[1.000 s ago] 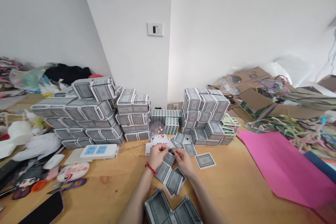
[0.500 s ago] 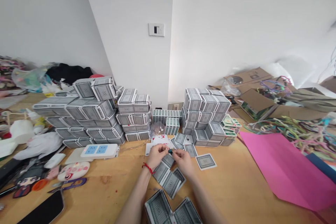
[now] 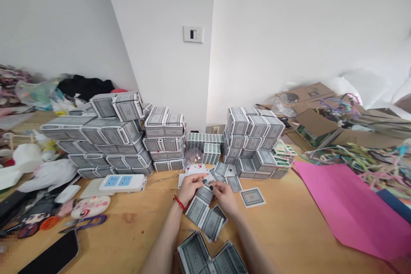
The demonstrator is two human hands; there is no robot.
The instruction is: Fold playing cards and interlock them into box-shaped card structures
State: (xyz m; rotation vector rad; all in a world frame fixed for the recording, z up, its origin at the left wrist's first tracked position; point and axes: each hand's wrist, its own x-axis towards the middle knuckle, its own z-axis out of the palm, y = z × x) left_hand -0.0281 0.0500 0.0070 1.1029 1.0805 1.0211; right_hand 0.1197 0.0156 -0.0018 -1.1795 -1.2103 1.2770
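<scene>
A face-down playing card point(image 3: 205, 195) is lying at four o'clock from the left hand point(image 3: 190, 185) and nine o'clock from the right hand point(image 3: 226, 197), probably light, bendable and slick, so best taken by its edges. Both hands are curling, thumbs near fingertips; whether they are gripping anything, I cannot tell. An open card-covered box point(image 3: 194, 253) is sitting at six o'clock, card-covered blocks point(image 3: 165, 126) standing at eleven.
</scene>
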